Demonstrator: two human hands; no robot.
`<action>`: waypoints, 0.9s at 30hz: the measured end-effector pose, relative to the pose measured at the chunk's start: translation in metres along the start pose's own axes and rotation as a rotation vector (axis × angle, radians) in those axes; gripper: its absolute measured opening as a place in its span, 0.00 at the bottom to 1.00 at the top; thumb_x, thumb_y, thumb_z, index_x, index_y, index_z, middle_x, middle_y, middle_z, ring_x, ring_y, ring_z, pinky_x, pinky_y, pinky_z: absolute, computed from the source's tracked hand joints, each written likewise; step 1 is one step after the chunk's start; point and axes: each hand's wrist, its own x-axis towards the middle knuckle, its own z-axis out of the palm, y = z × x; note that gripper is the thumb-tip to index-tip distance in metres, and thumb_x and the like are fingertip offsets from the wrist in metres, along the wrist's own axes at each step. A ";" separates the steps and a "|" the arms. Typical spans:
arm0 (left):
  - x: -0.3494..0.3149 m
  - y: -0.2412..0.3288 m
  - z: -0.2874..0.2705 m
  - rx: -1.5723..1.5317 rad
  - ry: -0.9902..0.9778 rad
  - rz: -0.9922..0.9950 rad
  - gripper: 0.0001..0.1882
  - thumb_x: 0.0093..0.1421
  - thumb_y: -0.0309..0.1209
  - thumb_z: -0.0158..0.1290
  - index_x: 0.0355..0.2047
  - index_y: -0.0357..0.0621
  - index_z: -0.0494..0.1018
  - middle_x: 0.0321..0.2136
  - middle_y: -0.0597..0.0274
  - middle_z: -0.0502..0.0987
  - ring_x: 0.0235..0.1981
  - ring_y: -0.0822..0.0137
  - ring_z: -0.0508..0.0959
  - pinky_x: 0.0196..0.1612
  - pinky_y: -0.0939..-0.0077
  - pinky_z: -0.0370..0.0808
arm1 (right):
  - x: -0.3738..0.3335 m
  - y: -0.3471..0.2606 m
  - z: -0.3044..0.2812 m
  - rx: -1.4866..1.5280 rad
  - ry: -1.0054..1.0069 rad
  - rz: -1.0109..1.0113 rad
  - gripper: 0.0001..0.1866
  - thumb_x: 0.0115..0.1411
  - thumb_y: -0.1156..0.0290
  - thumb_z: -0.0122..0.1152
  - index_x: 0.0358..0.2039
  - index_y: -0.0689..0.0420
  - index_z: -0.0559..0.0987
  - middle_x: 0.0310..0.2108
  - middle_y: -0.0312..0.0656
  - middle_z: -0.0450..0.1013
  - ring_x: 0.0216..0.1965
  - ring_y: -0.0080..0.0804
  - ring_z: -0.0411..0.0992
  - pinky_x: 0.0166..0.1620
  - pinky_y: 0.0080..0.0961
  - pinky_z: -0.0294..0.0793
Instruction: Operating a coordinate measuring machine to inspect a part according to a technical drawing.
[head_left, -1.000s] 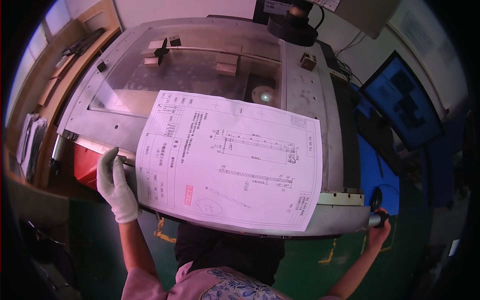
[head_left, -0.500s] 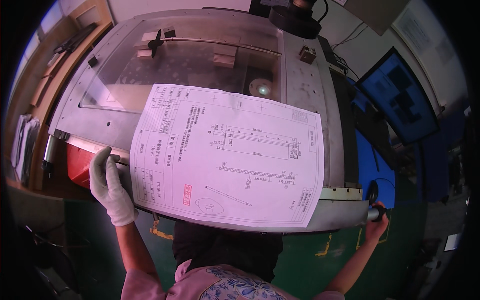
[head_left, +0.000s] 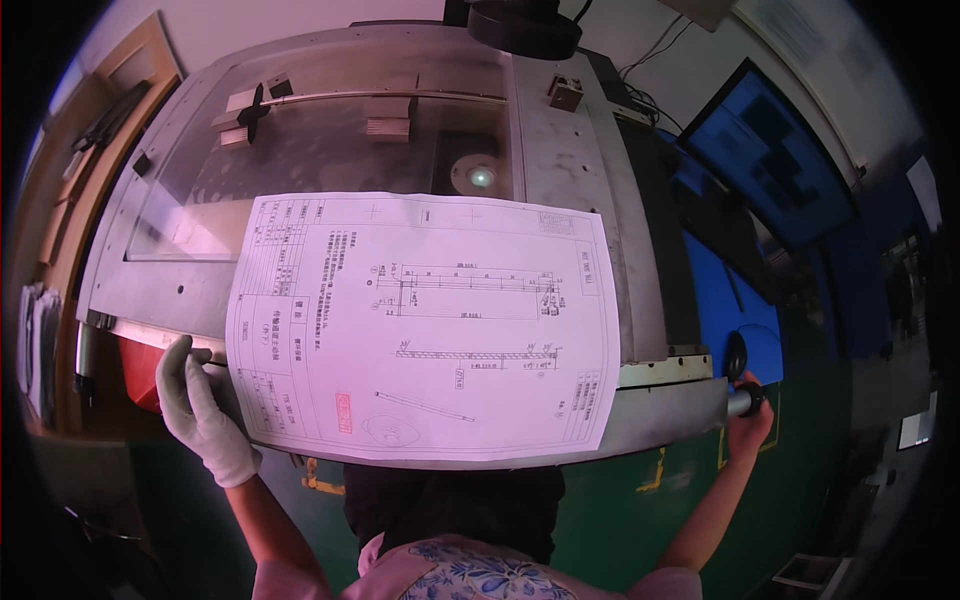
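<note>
My left hand, in a white glove, is at the front left edge of the machine table, fingers curled about a small dark knob. My bare right hand wraps round a black knob on a metal shaft at the front right corner. Between the hands a large white drawing sheet lies over the front of the table, its print turned sideways. Beyond it, a long thin rod rests on the glass plate, along a ribbed block and a block with a black clamp.
A round black camera head hangs over the far side. Below the glass glows a bright round light. A monitor and a blue mat are at the right; a wooden shelf and a red box at the left.
The view has shifted, so the table, sheet and overhead camera head appear farther left. Both hands stay at their knobs; my left hand looks slightly lower in the picture.
</note>
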 end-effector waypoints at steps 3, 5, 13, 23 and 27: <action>-0.001 0.003 0.000 0.027 -0.003 -0.018 0.11 0.53 0.25 0.38 0.36 0.35 0.64 0.25 0.64 0.66 0.20 0.81 0.61 0.25 0.92 0.60 | -0.001 0.000 -0.005 0.008 0.056 0.013 0.28 0.47 0.53 0.43 0.42 0.63 0.63 0.35 0.42 0.62 0.39 0.30 0.60 0.44 0.23 0.56; -0.002 0.004 0.000 0.002 -0.017 -0.031 0.11 0.53 0.25 0.38 0.36 0.34 0.63 0.24 0.65 0.66 0.20 0.81 0.61 0.24 0.92 0.59 | -0.002 0.001 -0.002 0.004 0.070 0.016 0.28 0.48 0.53 0.41 0.41 0.63 0.63 0.35 0.42 0.63 0.39 0.30 0.60 0.44 0.23 0.56; 0.000 0.003 -0.002 0.023 0.051 -0.051 0.11 0.52 0.24 0.38 0.36 0.34 0.63 0.23 0.65 0.65 0.19 0.81 0.61 0.24 0.92 0.59 | 0.003 0.004 0.005 -0.048 0.084 0.004 0.27 0.50 0.52 0.34 0.40 0.63 0.65 0.32 0.42 0.63 0.37 0.29 0.60 0.42 0.23 0.56; -0.002 0.008 0.002 -0.012 0.037 -0.054 0.13 0.52 0.26 0.38 0.38 0.34 0.63 0.23 0.65 0.65 0.19 0.81 0.61 0.23 0.91 0.59 | 0.002 0.007 -0.015 -0.017 0.122 0.010 0.26 0.50 0.53 0.36 0.39 0.64 0.65 0.32 0.41 0.64 0.36 0.28 0.61 0.41 0.22 0.58; -0.002 0.008 0.002 0.030 0.014 -0.052 0.13 0.52 0.26 0.38 0.38 0.34 0.63 0.23 0.64 0.65 0.20 0.80 0.62 0.25 0.90 0.60 | 0.003 0.008 -0.015 -0.006 0.156 0.019 0.26 0.50 0.53 0.37 0.39 0.64 0.65 0.33 0.41 0.63 0.36 0.29 0.61 0.41 0.22 0.58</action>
